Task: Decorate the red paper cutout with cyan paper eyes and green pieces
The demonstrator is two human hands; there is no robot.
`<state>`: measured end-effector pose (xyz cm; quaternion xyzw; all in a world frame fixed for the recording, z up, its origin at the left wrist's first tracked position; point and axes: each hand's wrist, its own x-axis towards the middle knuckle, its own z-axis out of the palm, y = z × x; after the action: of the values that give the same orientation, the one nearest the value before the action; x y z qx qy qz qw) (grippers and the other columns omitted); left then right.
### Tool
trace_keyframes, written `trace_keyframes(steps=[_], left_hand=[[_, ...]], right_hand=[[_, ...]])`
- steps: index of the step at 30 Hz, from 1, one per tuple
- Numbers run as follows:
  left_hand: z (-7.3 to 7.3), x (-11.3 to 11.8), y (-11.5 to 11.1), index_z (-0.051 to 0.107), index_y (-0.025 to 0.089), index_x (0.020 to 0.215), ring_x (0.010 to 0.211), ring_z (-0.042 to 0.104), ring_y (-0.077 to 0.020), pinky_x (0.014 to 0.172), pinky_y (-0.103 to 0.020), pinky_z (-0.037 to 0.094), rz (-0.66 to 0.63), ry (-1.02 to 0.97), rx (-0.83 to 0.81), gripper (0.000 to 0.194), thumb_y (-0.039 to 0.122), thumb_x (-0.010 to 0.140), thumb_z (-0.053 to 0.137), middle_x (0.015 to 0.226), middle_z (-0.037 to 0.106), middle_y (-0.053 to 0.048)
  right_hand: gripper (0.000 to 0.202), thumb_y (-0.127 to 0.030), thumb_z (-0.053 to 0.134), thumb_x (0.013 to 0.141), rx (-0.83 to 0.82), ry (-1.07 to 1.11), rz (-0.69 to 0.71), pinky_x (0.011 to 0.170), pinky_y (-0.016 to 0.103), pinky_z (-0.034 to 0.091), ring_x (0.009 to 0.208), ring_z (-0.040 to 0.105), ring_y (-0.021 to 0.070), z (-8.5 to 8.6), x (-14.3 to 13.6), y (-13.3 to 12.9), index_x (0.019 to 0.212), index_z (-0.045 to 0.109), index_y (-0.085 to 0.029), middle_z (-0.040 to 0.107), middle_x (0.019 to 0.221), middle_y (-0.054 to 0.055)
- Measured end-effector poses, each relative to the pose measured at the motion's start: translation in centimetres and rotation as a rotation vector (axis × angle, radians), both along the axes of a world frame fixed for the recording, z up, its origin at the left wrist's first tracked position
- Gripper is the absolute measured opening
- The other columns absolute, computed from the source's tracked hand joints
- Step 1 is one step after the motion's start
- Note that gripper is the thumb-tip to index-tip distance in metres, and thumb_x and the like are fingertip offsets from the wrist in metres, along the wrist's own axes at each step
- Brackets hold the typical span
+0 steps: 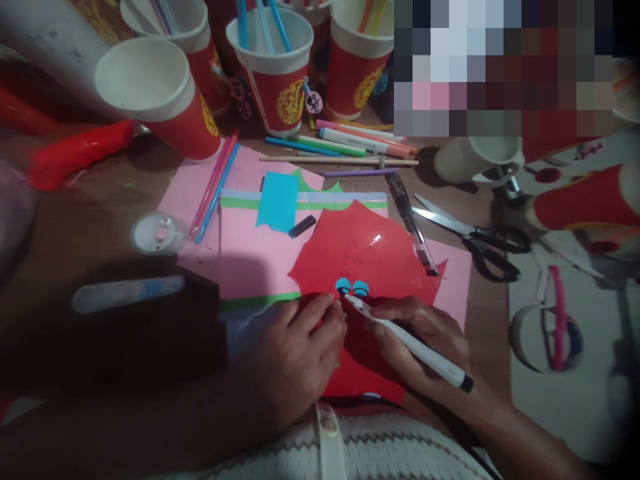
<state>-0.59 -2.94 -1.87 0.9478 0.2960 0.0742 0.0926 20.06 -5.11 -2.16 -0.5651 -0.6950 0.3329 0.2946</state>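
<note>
A red paper shape (367, 240) with jagged edges lies over pink sheets (257, 257). Two small blue discs with black marks (361, 289) sit side by side at its middle. My right hand (425, 333) is closed around a white marker (415, 343), whose tip is at the left disc (343, 286). Just below that disc, my left hand (303, 353) has its fingertips pressed together on the red paper; what they pinch, if anything, is hidden. A black marker cap (303, 227) and a blue paper piece (278, 200) rest on the pink sheets.
Red and white paper cups (280, 87), some holding straws, stand along the back. Pens and wooden sticks (340, 161) lie before them. At right are scissors (473, 233), a black pen (413, 223) and a tape roll (545, 339). A white tube (127, 293) lies left.
</note>
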Motion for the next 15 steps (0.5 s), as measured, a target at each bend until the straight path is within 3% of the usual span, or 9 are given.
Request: trace_keyframes(steps=[15], left_hand=[[-0.06,0.04,0.00,0.062,0.010,0.107,0.113,0.048,-0.0278,0.082,-0.039,0.040,-0.021,-0.004,-0.001,0.027,0.028,0.089,0.053,0.115,0.061,-0.009]], right_hand=[[0.021,-0.013,0.058,0.080,0.017,0.020,0.075,0.049,0.023,0.053,0.050,0.062,0.0123,0.19,-0.12,0.73,0.097,0.054,-0.025,0.067,0.071,-0.003]])
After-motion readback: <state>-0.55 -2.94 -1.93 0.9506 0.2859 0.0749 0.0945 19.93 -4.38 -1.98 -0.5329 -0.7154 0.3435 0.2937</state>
